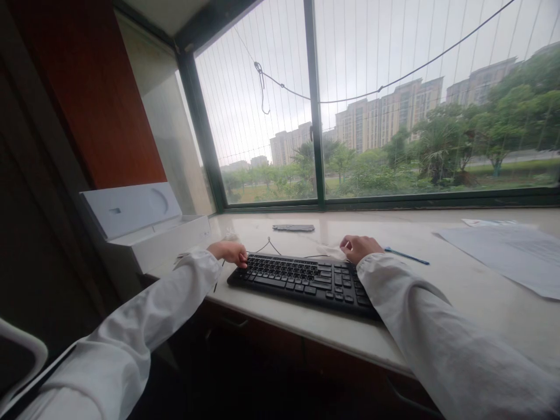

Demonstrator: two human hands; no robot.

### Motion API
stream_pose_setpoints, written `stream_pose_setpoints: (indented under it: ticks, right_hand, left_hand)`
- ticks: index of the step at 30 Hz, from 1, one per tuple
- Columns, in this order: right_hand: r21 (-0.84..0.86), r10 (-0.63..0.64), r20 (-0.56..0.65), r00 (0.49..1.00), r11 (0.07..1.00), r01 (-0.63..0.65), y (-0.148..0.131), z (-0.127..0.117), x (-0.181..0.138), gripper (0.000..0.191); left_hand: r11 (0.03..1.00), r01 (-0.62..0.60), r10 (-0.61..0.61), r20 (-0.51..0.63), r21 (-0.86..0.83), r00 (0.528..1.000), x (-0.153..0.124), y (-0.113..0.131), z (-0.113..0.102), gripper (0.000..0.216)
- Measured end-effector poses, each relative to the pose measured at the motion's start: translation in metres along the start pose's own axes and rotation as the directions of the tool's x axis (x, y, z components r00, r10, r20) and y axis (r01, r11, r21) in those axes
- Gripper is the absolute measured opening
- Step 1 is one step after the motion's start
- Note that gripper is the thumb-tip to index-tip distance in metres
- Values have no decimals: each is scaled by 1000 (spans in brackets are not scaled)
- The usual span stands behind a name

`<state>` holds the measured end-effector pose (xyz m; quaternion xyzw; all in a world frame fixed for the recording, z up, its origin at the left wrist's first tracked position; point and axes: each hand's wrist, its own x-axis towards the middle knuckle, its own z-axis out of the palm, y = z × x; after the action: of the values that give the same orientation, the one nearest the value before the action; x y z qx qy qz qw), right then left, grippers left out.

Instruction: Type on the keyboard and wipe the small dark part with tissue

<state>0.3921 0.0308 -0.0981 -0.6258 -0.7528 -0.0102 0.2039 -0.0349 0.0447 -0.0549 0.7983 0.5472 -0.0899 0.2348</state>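
Note:
A black keyboard (306, 280) lies on the pale stone counter (459, 291) below the window. My left hand (230, 252) rests at the keyboard's far left corner, fingers curled over its edge. My right hand (359, 247) sits at the keyboard's far right edge, fingers closed on what looks like a thin white cloth (329, 252) lying just behind the keys. The keyboard's thin black cable (269, 245) loops on the counter between my hands. Both arms are in white sleeves.
A blue pen (406, 255) lies right of my right hand. Sheets of paper (507, 251) are spread at the far right. A small dark flat device (293, 228) lies near the window. An open white box (140, 224) stands at the left end.

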Motion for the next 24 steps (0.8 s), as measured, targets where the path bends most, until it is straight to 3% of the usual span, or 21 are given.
stream_pose_setpoints:
  ticks: [9, 15, 20, 24]
  right_hand:
    - [-2, -7, 2, 1000, 1000, 7, 2, 2, 2, 23]
    - [-5, -19, 1, 1000, 1000, 19, -2, -2, 0, 21]
    - [-39, -29, -16, 999, 999, 29, -7, -5, -3, 22]
    - [-63, -38, -31, 999, 997, 36, -7, -4, -3, 21]
  left_hand:
    - [970, 28, -35, -27, -241, 999, -23, 2, 9, 65]
    - [960, -25, -30, -190, -281, 981, -29, 1, -19, 68]
    - [991, 23, -72, -393, -128, 917, 13, 0, -50, 59]
    - [973, 229, -192, -531, 4, 825, 73, 9, -62, 41]
